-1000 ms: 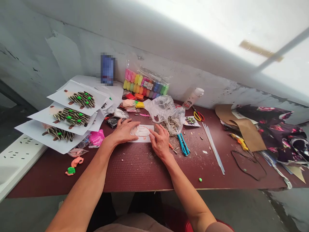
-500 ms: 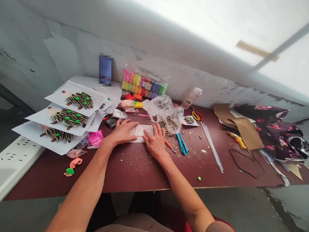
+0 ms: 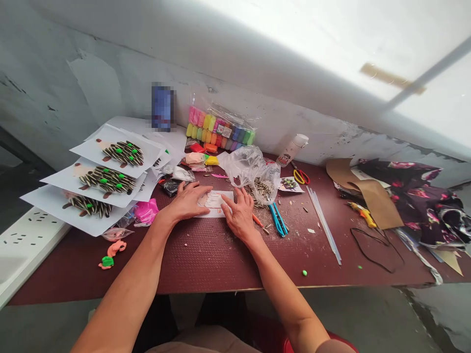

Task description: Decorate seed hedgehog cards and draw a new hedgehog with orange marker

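Observation:
A small white sheet of paper (image 3: 217,214) lies on the table in front of me, with a pale clay layer (image 3: 213,200) and thin orange lines on it. My left hand (image 3: 187,201) rests at the sheet's left end, fingers spread, thumb along its lower edge. Over the right end lies my right hand (image 3: 240,213), its fingers apart and touching the paper. Neither hand grips anything. Just right of that hand are an orange pen (image 3: 260,223), a blue utility knife (image 3: 278,220) and a heap of striped sunflower seeds (image 3: 262,191) partly under a clear plastic bag (image 3: 248,164).
At left, sheets with seed hedgehogs (image 3: 123,153) are stacked beside a white power strip (image 3: 27,245). A bag of coloured clay (image 3: 221,130) leans against the wall. Further right are a white bottle (image 3: 292,149), scissors (image 3: 301,176), glue sticks (image 3: 324,225) and a glue gun (image 3: 362,214).
My right hand has slid a little to the right, uncovering more of the clay and the orange lines on the sheet. My left hand stays in place.

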Action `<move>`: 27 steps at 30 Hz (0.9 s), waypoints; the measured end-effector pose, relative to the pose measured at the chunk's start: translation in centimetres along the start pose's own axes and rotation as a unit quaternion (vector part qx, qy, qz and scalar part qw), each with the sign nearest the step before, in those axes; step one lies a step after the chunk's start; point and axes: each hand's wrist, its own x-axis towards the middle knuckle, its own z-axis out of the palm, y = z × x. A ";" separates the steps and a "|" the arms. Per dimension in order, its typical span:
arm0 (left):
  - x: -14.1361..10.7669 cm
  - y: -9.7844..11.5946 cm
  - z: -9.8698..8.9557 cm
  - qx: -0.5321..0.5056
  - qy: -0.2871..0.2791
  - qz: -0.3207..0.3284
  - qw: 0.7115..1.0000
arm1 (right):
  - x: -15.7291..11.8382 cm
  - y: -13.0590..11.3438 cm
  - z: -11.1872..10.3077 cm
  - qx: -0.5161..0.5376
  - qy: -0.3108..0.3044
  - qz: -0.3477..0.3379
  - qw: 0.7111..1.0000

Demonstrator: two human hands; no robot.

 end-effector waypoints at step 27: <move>0.0 0.4 -0.3 0.003 -0.003 -0.003 1.000 | 2.4 -1.0 0.2 0.042 -0.039 0.034 0.998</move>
